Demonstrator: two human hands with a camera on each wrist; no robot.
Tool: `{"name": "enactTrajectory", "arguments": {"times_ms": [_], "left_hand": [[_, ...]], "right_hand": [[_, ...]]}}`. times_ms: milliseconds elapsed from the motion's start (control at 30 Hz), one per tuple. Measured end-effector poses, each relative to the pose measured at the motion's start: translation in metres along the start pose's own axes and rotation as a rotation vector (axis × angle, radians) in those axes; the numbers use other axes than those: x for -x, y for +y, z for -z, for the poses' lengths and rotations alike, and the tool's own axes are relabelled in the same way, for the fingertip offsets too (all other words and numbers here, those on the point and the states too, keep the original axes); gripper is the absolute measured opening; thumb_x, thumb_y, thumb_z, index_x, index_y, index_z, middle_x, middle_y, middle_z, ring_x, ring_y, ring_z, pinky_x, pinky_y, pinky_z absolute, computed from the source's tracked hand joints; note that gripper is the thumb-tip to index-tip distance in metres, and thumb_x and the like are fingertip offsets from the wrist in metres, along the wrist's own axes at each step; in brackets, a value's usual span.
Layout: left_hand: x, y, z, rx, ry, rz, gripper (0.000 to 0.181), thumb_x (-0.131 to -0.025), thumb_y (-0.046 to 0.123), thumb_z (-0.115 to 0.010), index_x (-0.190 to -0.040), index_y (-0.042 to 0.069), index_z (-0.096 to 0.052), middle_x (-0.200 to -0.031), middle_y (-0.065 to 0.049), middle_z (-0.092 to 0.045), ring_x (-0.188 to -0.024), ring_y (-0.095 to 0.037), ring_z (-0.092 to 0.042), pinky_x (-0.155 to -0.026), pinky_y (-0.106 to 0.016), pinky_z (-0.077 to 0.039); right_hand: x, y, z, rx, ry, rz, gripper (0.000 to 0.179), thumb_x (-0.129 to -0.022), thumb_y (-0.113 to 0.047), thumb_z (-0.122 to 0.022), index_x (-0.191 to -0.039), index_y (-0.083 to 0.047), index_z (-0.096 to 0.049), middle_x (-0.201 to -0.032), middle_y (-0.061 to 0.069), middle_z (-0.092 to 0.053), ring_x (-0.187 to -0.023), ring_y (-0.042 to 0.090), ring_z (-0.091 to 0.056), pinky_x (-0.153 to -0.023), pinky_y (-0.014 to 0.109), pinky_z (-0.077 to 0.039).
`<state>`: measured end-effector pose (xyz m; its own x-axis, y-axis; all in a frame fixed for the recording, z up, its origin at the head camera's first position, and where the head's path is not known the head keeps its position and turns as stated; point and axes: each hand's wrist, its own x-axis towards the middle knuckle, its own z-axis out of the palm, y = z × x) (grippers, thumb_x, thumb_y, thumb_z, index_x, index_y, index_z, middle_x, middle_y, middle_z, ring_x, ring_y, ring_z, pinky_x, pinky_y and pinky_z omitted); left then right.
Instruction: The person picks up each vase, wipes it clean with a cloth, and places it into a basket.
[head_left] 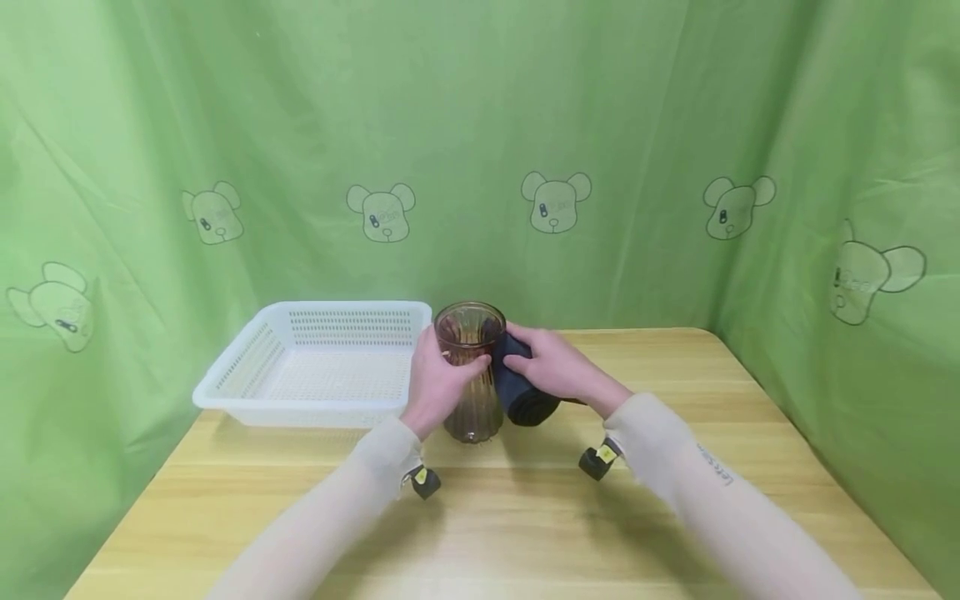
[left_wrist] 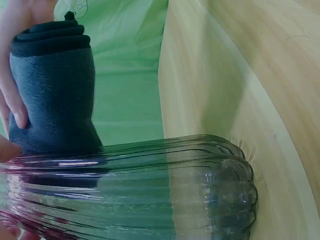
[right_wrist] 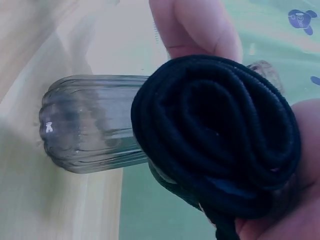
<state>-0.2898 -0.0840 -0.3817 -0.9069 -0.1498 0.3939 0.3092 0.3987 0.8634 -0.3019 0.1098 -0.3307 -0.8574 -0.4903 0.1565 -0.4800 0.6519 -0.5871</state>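
Note:
A tall ribbed, brownish see-through vase (head_left: 474,408) stands upright near the middle of the table, its base close to the wood. My left hand (head_left: 441,379) grips it around the upper part, thumb across the front. In my right hand (head_left: 555,364) is a rolled dark navy towel (head_left: 520,390), pinched between thumb and fingers. The roll presses against the right side of the vase in the left wrist view, where both the towel (left_wrist: 52,95) and the vase (left_wrist: 135,195) show. Spiral layers of the towel (right_wrist: 215,130) face the right wrist camera and hide the vase's upper part.
To the left of the vase stands a white plastic basket (head_left: 300,407) with slotted walls, its right end close beside my left hand. The wooden table (head_left: 480,533) ends at the back against a green curtain (head_left: 480,108) printed with bear heads.

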Motion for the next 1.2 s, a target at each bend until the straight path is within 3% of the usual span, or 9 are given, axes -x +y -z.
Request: {"name": "enactTrajectory", "arguments": {"times_ms": [133, 333, 433, 600, 733, 867, 1000, 1200], "left_hand": [[0.003, 0.004, 0.001, -0.004, -0.004, 0.020, 0.085, -0.073, 0.028, -0.085, -0.145, 0.016, -0.042, -0.134, -0.005, -0.061, -0.122, -0.023, -0.059, -0.106, -0.045, -0.050], [0.005, 0.007, 0.001, 0.005, -0.012, 0.035, 0.096, -0.073, 0.026, -0.082, -0.153, 0.018, -0.031, -0.135, -0.009, -0.061, -0.122, -0.025, -0.060, -0.104, -0.046, -0.052], [0.006, 0.007, -0.001, 0.027, -0.025, 0.042, 0.098, -0.073, 0.031, -0.085, -0.153, 0.019, -0.030, -0.137, -0.007, -0.059, -0.125, -0.024, -0.058, -0.108, -0.046, -0.049], [0.006, 0.004, -0.004, 0.061, -0.017, 0.050, 0.099, -0.072, 0.040, -0.088, -0.151, 0.019, -0.033, -0.140, -0.002, -0.054, -0.130, -0.022, -0.053, -0.114, -0.048, -0.041], [0.006, 0.001, -0.004, 0.039, 0.014, 0.041, 0.095, -0.072, 0.037, -0.088, -0.150, 0.017, -0.037, -0.142, -0.003, -0.049, -0.132, -0.022, -0.049, -0.116, -0.046, -0.039], [0.005, 0.000, -0.005, -0.012, 0.026, 0.032, 0.094, -0.071, 0.034, -0.088, -0.149, 0.016, -0.039, -0.141, -0.005, -0.049, -0.131, -0.023, -0.049, -0.116, -0.045, -0.040], [0.003, 0.003, -0.004, -0.023, 0.030, 0.016, 0.092, -0.072, 0.029, -0.088, -0.148, 0.015, -0.039, -0.140, -0.005, -0.054, -0.129, -0.023, -0.053, -0.112, -0.045, -0.044], [0.005, 0.004, -0.003, -0.017, 0.006, 0.045, 0.096, -0.074, 0.027, -0.086, -0.153, 0.017, -0.033, -0.136, -0.009, -0.060, -0.123, -0.025, -0.059, -0.106, -0.046, -0.050]], "right_hand": [[0.000, 0.007, -0.013, 0.111, -0.035, 0.014, 0.050, -0.100, -0.016, -0.058, -0.147, -0.004, -0.049, -0.118, 0.024, -0.068, -0.085, 0.022, -0.065, -0.074, 0.036, -0.057], [0.000, 0.021, -0.038, 0.237, -0.106, -0.017, 0.051, -0.098, -0.013, -0.059, -0.147, -0.004, -0.049, -0.110, 0.025, -0.070, -0.082, 0.024, -0.066, -0.072, 0.037, -0.058], [0.000, 0.030, -0.050, 0.267, -0.151, -0.045, 0.050, -0.097, -0.013, -0.059, -0.145, -0.004, -0.050, -0.105, 0.024, -0.070, -0.078, 0.022, -0.065, -0.068, 0.036, -0.058], [0.002, 0.039, -0.061, 0.269, -0.203, -0.104, 0.052, -0.098, -0.015, -0.059, -0.148, -0.005, -0.047, -0.112, 0.022, -0.069, -0.079, 0.020, -0.063, -0.070, 0.036, -0.057], [0.003, 0.039, -0.058, 0.232, -0.182, -0.107, 0.056, -0.097, -0.016, -0.060, -0.150, -0.004, -0.046, -0.123, 0.024, -0.067, -0.079, 0.020, -0.063, -0.072, 0.036, -0.056], [0.004, 0.031, -0.046, 0.190, -0.143, -0.075, 0.057, -0.097, -0.017, -0.061, -0.150, -0.005, -0.045, -0.123, 0.025, -0.067, -0.076, 0.020, -0.063, -0.070, 0.034, -0.056], [0.004, 0.018, -0.028, 0.149, -0.091, -0.030, 0.055, -0.099, -0.017, -0.059, -0.151, -0.006, -0.045, -0.128, 0.024, -0.065, -0.086, 0.022, -0.065, -0.077, 0.038, -0.058], [0.004, 0.003, -0.008, 0.088, 0.024, 0.000, 0.055, -0.101, -0.020, -0.057, -0.151, -0.004, -0.043, -0.135, 0.026, -0.061, -0.099, 0.029, -0.066, -0.084, 0.044, -0.056]]}}
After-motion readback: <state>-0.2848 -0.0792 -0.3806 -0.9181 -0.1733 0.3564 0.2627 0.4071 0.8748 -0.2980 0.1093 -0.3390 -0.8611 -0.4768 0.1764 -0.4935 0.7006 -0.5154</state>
